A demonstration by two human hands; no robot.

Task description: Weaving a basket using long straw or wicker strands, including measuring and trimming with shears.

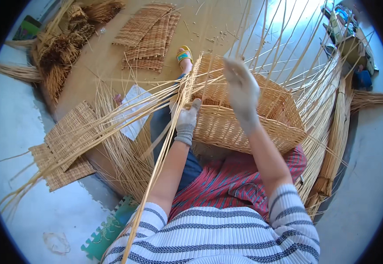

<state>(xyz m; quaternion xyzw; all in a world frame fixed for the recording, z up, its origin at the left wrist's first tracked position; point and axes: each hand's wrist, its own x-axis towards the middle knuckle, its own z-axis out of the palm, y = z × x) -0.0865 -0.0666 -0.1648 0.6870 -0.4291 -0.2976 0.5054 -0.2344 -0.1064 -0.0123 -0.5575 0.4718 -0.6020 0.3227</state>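
Observation:
A half-woven wicker basket point(231, 127) rests over my lap, with long upright stakes rising from its rim. My left hand point(186, 115), in a pale knit glove, grips the basket's left corner where a band of long loose strands point(130, 105) crosses and runs out to the lower left. My right hand point(242, 90), gloved too and slightly blurred, is raised above the near wall among the stakes, fingers extended and close to the far wall in the picture; I cannot tell whether it touches any stake.
Woven mats lie at the back point(145, 33) and left point(68, 141). Dark fibre bundles point(68, 57) are at upper left, pale reed bundles point(332, 141) along the right. A white sheet point(134, 112) lies beside my leg, a green foam mat point(103, 233) at lower left.

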